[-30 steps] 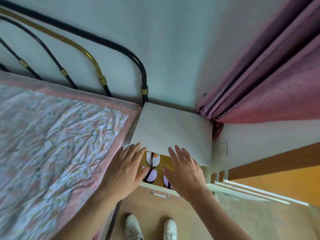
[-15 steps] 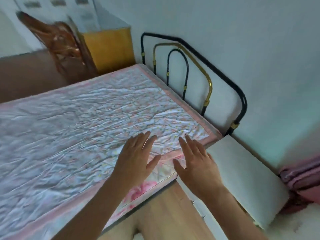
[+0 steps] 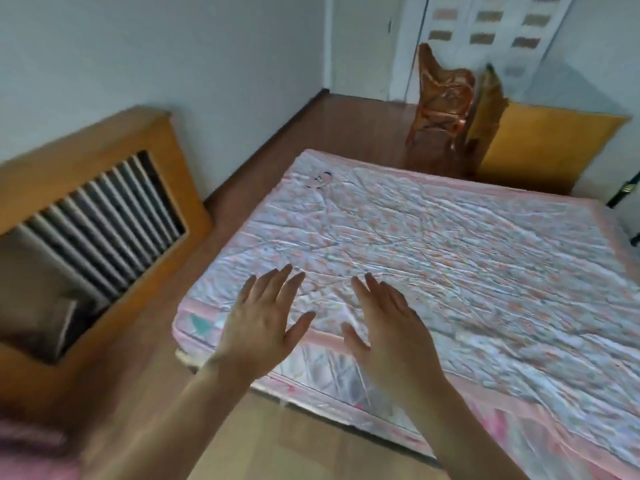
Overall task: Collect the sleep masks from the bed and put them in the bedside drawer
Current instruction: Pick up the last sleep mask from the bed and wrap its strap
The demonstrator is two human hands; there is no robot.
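One sleep mask (image 3: pixel 319 179), pale pink with a dark strap, lies near the far left corner of the bed (image 3: pixel 433 244), which is covered by a wrinkled floral quilt with a pink border. My left hand (image 3: pixel 265 318) and my right hand (image 3: pixel 389 322) hover side by side over the near edge of the bed, palms down, fingers spread, holding nothing. The mask is well beyond both hands. The bedside drawer is out of view.
A wooden radiator cover (image 3: pixel 97 216) stands against the left wall. A wicker chair (image 3: pixel 440 98) and a yellow cabinet (image 3: pixel 540 147) sit past the far end of the bed. Wood floor (image 3: pixel 311 133) runs between the bed and the wall.
My view has swung away from the open bedside drawer, across the headboard, to the foot end of the bed. Both hands stayed open and empty in front of me.
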